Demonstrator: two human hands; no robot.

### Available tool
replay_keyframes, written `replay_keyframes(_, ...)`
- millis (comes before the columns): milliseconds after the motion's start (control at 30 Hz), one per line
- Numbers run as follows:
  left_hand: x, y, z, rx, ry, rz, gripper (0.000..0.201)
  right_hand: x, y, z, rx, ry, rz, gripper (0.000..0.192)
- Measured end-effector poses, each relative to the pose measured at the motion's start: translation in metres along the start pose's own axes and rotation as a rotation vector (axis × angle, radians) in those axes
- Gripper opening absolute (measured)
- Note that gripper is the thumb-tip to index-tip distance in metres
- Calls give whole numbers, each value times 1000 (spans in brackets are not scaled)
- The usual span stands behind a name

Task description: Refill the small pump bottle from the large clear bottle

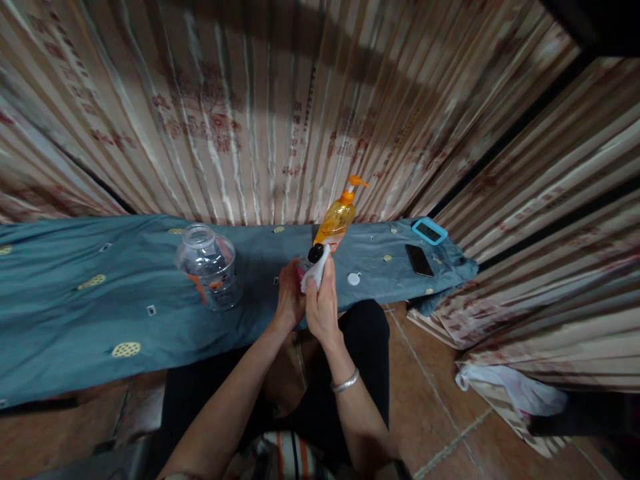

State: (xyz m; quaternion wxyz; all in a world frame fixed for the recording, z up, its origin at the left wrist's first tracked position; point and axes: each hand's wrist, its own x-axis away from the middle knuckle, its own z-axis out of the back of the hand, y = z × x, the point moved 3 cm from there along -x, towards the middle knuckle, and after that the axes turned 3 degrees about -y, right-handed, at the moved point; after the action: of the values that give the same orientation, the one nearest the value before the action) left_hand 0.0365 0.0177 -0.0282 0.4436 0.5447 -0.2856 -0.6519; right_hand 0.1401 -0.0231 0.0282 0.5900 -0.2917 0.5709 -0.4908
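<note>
My left hand point(290, 297) is wrapped round a small bottle with a black cap point(315, 253); a bit of pink shows on the bottle's side, and most of its body is hidden. In my right hand point(323, 305) is a white tissue point(315, 272), pressed against the bottle just below the cap. Directly behind the hands stands a pump bottle point(337, 219) of clear orange-yellow with an orange pump head. Off to the left, a large clear plastic jar point(213, 270) with an orange marking stands upright on the cloth.
A green-blue cloth point(150, 280) with pineapple prints covers the narrow table. Right of my hands lie a small white round object point(353, 279), a black phone point(419, 261) and a blue-framed digital display point(429, 231). A pleated curtain point(260, 120) hangs close behind. My knees are under the table edge.
</note>
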Motion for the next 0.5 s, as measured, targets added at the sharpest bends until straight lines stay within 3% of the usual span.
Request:
replay_keyframes(100,0,3,3,-8,-45,52,75,-22,7,1,-45,-13,-50,57)
replay_keyframes(200,-3,5,8,0,-106,108,82,-37,37,0,-125,-36,-182,41)
replay_keyframes(300,-9,8,17,-46,-172,64,82,-31,69,-1,-192,-75,-297,36)
replay_keyframes(400,-11,10,29,-127,-137,43,89,-13,83,0,-236,-84,-336,36)
replay_keyframes(500,-3,13,33,-108,-45,87,90,-9,75,5,-270,-65,-309,36)
